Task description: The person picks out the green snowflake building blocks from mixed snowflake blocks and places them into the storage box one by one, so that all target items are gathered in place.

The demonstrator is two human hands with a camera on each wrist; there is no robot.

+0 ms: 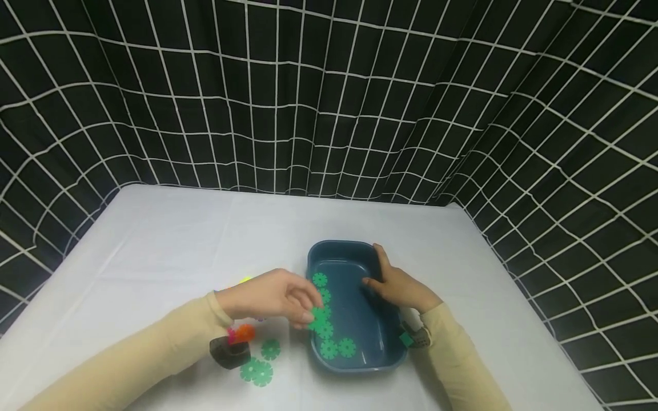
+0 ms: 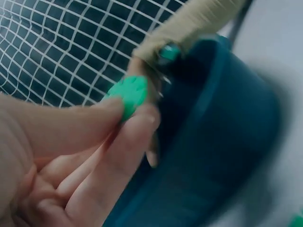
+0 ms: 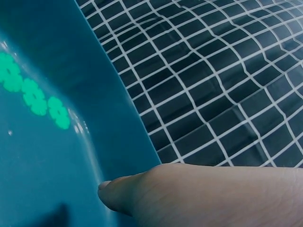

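My left hand [image 1: 280,297] pinches a green snowflake-shaped disc [image 2: 131,94] between thumb and fingertips, above the left side of a blue plastic basin [image 1: 360,314]. Inside the basin, several similar green discs [image 1: 329,349] line the left wall, and another green disc [image 1: 346,347] lies near the front. With the thumb inside and the fingers over the outer side, my right hand [image 1: 403,285] grips the basin's right wall. The right wrist view shows that thumb [image 3: 125,191] against the inner wall, and green discs [image 3: 58,112] on the basin floor.
Several loose green discs [image 1: 257,371] lie on the white tablecloth [image 1: 154,245], left of the basin. Orange [image 1: 245,333] and pink pieces sit near the left wrist, and a yellow piece [image 1: 245,279] is partly hidden behind it. A black curtain with white grid lines [image 1: 288,114] surrounds the table.
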